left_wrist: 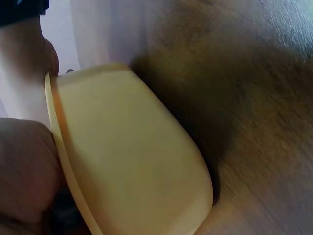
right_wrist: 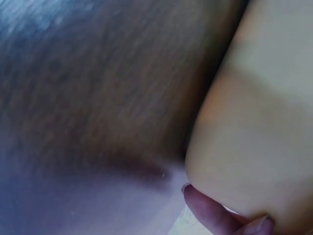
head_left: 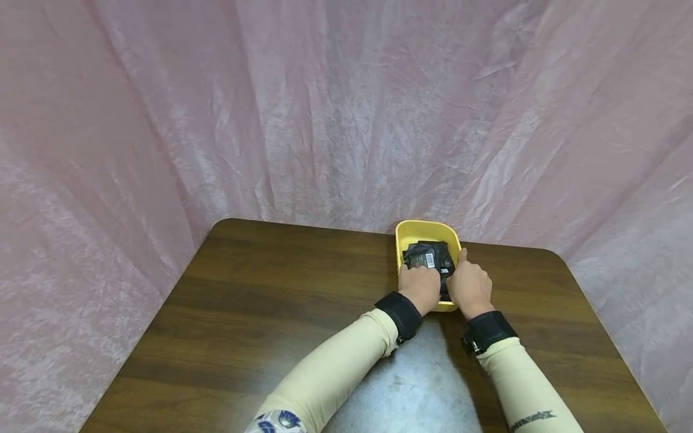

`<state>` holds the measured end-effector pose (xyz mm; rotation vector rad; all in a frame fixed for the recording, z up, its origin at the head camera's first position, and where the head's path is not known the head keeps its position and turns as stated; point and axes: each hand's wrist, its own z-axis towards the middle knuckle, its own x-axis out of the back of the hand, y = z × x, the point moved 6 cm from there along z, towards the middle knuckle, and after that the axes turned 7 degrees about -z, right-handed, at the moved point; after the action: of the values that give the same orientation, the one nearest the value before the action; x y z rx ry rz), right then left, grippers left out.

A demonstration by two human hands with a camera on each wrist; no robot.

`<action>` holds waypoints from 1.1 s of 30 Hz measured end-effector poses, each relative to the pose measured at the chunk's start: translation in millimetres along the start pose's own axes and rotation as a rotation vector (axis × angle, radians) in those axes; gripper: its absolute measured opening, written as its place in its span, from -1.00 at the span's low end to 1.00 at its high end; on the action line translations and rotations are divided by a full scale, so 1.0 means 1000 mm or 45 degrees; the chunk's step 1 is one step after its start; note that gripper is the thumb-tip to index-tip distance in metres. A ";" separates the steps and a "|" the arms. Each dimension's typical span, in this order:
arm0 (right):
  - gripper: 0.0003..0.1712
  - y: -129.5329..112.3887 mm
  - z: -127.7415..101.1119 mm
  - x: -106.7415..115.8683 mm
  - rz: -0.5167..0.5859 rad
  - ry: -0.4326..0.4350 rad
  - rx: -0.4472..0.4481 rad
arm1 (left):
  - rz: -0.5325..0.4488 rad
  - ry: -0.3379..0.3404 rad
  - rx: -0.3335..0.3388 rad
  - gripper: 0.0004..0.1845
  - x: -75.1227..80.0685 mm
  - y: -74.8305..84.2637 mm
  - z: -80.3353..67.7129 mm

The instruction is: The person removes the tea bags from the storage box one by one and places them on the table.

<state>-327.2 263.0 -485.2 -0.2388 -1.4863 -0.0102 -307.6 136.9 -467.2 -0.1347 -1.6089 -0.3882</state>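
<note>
Both hands sit at the near end of the yellow tub [head_left: 402,236]: left hand [head_left: 419,287] curls onto the black packets [head_left: 429,257] inside, right hand [head_left: 468,286] clasps the tub's right wall, thumb extended along the rim. Tub's long axis runs straight away from the hands.

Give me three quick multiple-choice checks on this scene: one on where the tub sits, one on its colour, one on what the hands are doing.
1. Where is the tub on the table?
A. far edge, right of centre
B. near left corner
C. dead centre

2. What colour is the tub?
A. blue
B. yellow
C. white

3. What are the hands doing?
A. both lie flat on the table
B. both are at the tub
C. one is raised in the air

Answers:
1 A, the tub stands by the table's far edge.
2 B, its wall shows yellow.
3 B, the left hand and right hand sit at its near rim, over the black packets.
</note>
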 end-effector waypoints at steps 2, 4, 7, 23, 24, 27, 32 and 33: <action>-0.07 0.000 0.000 0.000 0.002 0.009 0.005 | -0.006 0.012 -0.001 -0.81 -0.001 0.002 -0.001; -0.08 0.000 0.000 0.000 -0.005 0.020 0.011 | -0.012 0.021 0.000 -0.83 -0.001 0.002 -0.001; -0.09 0.000 -0.001 0.001 -0.018 0.040 0.016 | -0.003 0.038 -0.016 -0.83 0.000 0.003 -0.001; -0.03 0.001 0.001 -0.002 -0.034 -0.013 -0.004 | 0.123 0.295 -0.168 -0.89 0.026 -0.002 -0.024; -0.03 0.001 0.001 -0.002 -0.034 -0.016 -0.003 | 0.125 0.322 -0.175 -0.89 0.031 -0.004 -0.027; -0.03 0.000 0.000 0.000 -0.031 -0.015 0.000 | 0.135 0.408 -0.215 -0.79 0.047 -0.012 -0.038; -0.03 0.000 0.000 0.000 -0.026 -0.026 -0.002 | 0.127 0.644 -0.288 -0.63 0.071 -0.040 -0.060; -0.03 0.000 0.000 0.000 -0.026 -0.023 -0.005 | 0.116 0.691 -0.290 -0.61 0.076 -0.048 -0.065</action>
<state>-326.9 263.3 -484.9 -0.2270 -1.5070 -0.0275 -268.0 59.8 -398.3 -0.2516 -1.0181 -0.4887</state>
